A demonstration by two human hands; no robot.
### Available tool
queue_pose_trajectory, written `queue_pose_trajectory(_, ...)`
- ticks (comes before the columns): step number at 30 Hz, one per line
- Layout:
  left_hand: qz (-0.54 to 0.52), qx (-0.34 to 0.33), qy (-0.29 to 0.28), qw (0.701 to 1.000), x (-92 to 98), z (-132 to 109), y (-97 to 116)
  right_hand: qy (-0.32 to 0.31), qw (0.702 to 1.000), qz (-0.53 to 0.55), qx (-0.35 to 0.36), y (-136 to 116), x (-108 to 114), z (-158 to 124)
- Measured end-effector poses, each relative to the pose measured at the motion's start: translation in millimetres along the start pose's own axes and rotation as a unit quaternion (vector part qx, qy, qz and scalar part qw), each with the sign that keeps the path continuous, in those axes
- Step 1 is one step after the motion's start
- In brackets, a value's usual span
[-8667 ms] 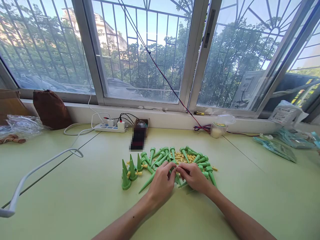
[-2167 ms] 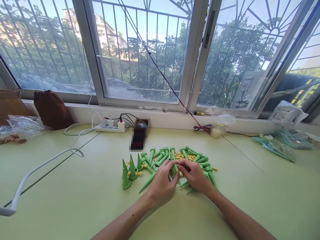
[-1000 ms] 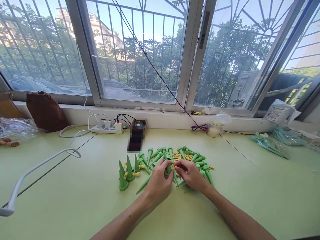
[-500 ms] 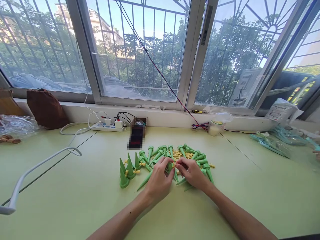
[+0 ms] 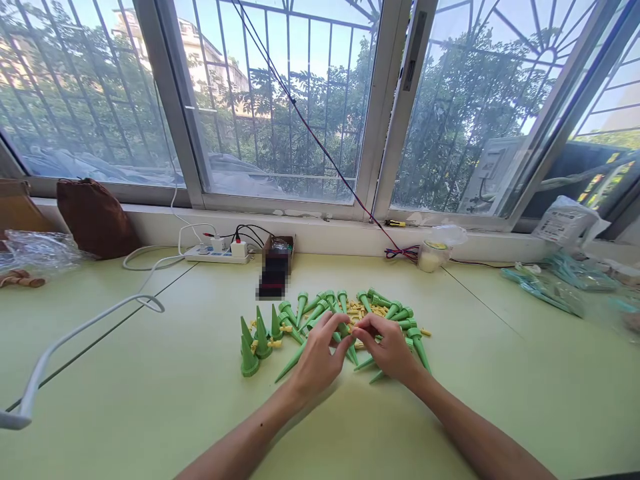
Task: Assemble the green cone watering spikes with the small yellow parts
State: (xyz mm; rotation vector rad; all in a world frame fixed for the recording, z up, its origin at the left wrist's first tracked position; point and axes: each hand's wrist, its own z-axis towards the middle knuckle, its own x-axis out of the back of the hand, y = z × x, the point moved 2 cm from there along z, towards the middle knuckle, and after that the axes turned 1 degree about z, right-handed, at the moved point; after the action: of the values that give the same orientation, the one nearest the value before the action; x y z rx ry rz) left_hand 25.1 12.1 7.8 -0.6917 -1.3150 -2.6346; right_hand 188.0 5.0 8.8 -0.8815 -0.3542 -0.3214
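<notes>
A heap of green cone-shaped spikes (image 5: 390,311) lies on the pale green table (image 5: 150,387), mixed with several small yellow plastic parts (image 5: 361,311). A few spikes (image 5: 253,341) stand upright at the heap's left. My left hand (image 5: 316,359) is curled around a green spike (image 5: 348,341) at the near edge of the heap. My right hand (image 5: 389,347) pinches a small yellow part against that spike's top, fingertips meeting those of the left hand.
Behind the heap stand a small dark box (image 5: 274,269) and a power strip (image 5: 216,253) with cables. A white cable (image 5: 75,333) loops across the left. A brown pouch (image 5: 95,217) sits far left, a small jar (image 5: 431,255) and plastic bags (image 5: 547,287) to the right.
Both hands stay together over the heap, with the fingers shifting slightly on the spike and the yellow part. The view has tilted a little.
</notes>
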Motion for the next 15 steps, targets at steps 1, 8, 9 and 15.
queue_pose_trajectory(1, 0.003, 0.000, 0.001, 1.000, -0.3, -0.1, -0.2, 0.002, 1.000, 0.000, 0.001, 0.4, 0.0, 0.1)
queue_pose_trajectory(8, -0.002, 0.001, 0.003, 1.000, -1.5, -0.2, -2.5, 0.005, 1.000, -0.010, 0.009, 0.9, 0.1, 1.2)
queue_pose_trajectory(9, -0.003, 0.001, 0.004, 1.000, -1.6, -0.3, -2.6, 0.005, 1.000, -0.010, 0.008, 1.0, 0.2, 1.1)
queue_pose_trajectory(15, 0.004, 0.009, 0.001, 1.000, -3.5, -2.1, -0.4, -0.001, 1.000, -0.012, -0.001, 2.3, 1.4, -0.8)
